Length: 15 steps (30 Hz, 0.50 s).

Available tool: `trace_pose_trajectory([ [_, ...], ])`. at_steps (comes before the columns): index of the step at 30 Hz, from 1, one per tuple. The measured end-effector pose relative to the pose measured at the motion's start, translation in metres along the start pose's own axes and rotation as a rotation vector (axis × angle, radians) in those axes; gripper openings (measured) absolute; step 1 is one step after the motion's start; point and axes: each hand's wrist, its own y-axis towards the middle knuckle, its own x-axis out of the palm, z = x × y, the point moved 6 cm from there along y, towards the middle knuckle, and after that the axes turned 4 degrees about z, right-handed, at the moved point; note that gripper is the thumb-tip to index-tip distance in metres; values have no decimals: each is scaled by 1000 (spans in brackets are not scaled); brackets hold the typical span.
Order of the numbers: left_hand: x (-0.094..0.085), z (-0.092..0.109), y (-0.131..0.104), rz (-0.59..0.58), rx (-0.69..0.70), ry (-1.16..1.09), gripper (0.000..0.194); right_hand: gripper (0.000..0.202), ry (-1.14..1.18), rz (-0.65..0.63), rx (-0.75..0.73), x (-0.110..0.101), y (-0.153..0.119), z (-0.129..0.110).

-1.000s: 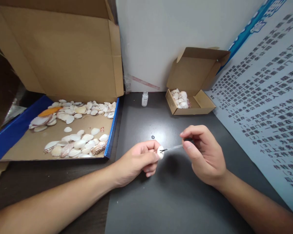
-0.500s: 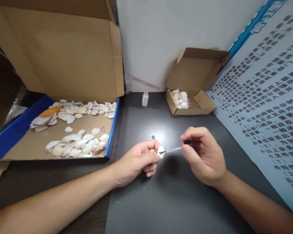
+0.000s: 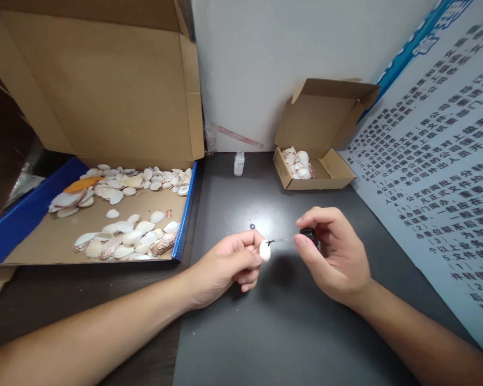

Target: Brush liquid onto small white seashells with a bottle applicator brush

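Observation:
My left hand is closed, pinching a small white seashell between thumb and fingers. My right hand grips the black cap of a small applicator brush with a thin, clear stem. The brush's dark tip is at the upper part of the shell; whether it touches cannot be made out for certain. Beyond the hands stands a small clear glass bottle without a cap, its label printed.
On the left, an open blue-edged cardboard box holds many seashells and an orange piece. A smaller open cardboard box with shells sits at back right. A small dark ring-like bit lies on the grey mat. A printed sheet rises at right.
The brush tip has moved up a little on the shell, and my right hand has shifted slightly and turned, so more of the black cap shows. My left hand stays in place.

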Motion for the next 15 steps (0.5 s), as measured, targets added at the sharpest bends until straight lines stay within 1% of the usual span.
trace_pose_trajectory([
  [2,0,0,0,-1,3,14,21,19,15,18,20,-1,0,1],
  [5,-1,-1,0,-2,-3,18,23,18,60,-8,5,0,0,0],
  [7,-1,-2,-1,1,-3,17,24,19,46,-20,-12,1,0,-2],
  [11,-2,-2,0,-3,17,32,25,20,34,20,3,-2,-1,-1],
  [15,-1,-1,1,-6,35,38,25,19,75,-22,-34,1,-2,-4],
])
